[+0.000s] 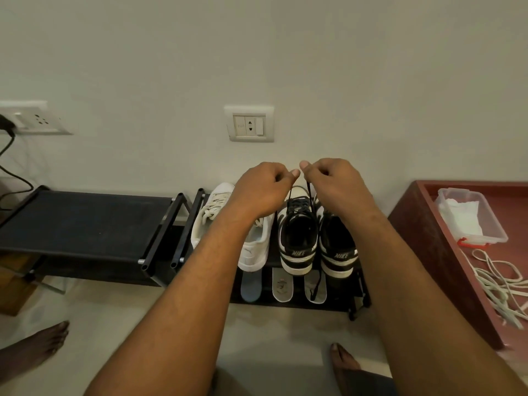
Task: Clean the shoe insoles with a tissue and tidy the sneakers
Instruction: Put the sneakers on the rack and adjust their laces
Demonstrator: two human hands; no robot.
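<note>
Two black-and-white sneakers (297, 241) (338, 252) stand heel toward me on a black shoe rack (160, 224), beside a pair of white sneakers (211, 212). My left hand (263, 190) and my right hand (331, 181) are raised above the left black-and-white sneaker. Each pinches an end of its black lace (308, 185), pulled up taut. Three insoles (251, 287) (282, 285) (315, 287) lie on the rack's lower shelf below the shoes. A loose black lace end hangs over the right insole.
A dark red tray (423, 224) at the right holds a clear plastic box of white tissue (468, 215) and loose white laces (503, 284). Wall sockets (250, 124) sit above the rack. Bare feet (37, 347) (343, 358) rest on the pale floor.
</note>
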